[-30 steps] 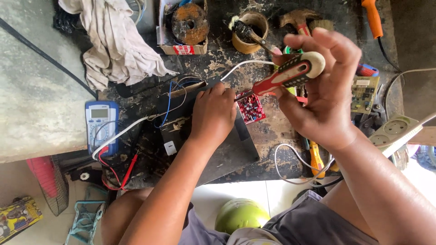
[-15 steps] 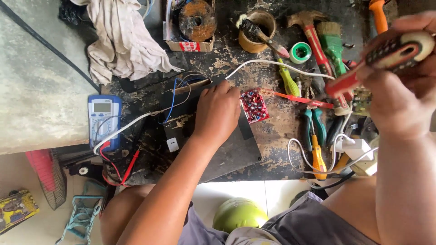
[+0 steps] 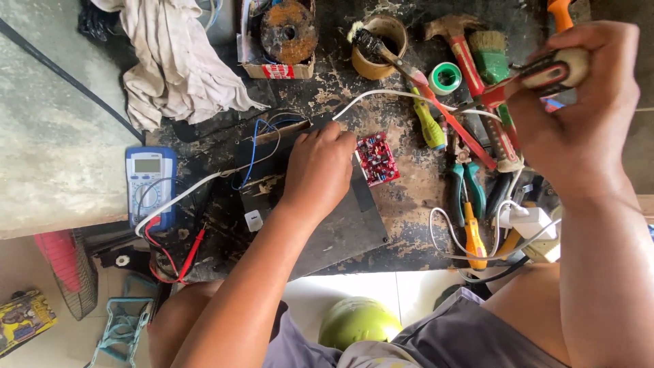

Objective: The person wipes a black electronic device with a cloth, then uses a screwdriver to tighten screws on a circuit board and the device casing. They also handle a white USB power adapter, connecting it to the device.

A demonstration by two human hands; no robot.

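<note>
My left hand (image 3: 319, 170) rests palm-down on a dark metal plate (image 3: 340, 232) at the bench's middle, its fingertips touching a small red circuit board (image 3: 378, 159). Blue and white wires (image 3: 259, 136) run under that hand. My right hand (image 3: 579, 109) is raised at the upper right and grips a red-and-black tool handle with a cream knob end (image 3: 545, 71); the tool's thin tip points down-left over the bench.
A blue multimeter (image 3: 150, 184) with red and black leads lies at the left. A white rag (image 3: 174, 58), rusty disc in a box (image 3: 286, 31), cup with a brush (image 3: 381, 41), hammer (image 3: 463, 54), green tape roll (image 3: 446, 76), pliers and screwdrivers (image 3: 470, 204) crowd the bench.
My right hand with the red-handled tool swung from above the circuit board out to the right, then rose a little. My left hand stayed on the plate.
</note>
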